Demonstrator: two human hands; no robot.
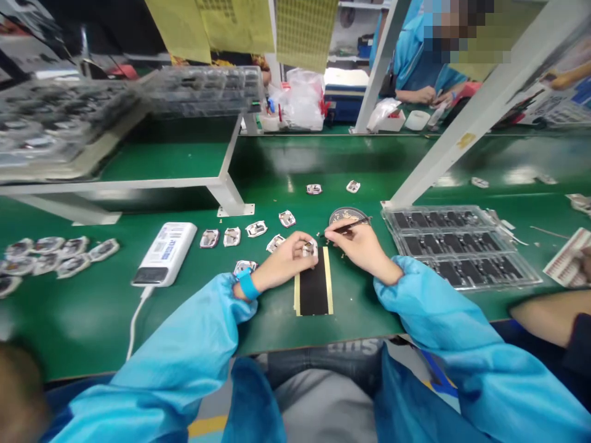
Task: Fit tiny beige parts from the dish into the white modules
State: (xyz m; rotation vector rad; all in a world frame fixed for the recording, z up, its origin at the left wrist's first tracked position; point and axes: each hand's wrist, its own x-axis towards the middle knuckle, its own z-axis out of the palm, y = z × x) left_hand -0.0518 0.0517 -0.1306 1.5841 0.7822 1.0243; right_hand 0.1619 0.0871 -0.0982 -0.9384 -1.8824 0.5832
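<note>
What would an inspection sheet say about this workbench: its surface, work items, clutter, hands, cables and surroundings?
Surface: green bench, with a black strip edged in yellow in front of the person.
Job's things: small metal-framed part in the left hand; similar parts lie in a loose row beside it.
Clutter: pile of parts at far left; tray of black pieces at right; stacked plastic trays on the shelf.
Hands: left hand pinches the part; right hand holds tweezers.
Cables: white cable from a power bank.
Surroundings: co-worker beyond the bench; blue box behind.
</note>
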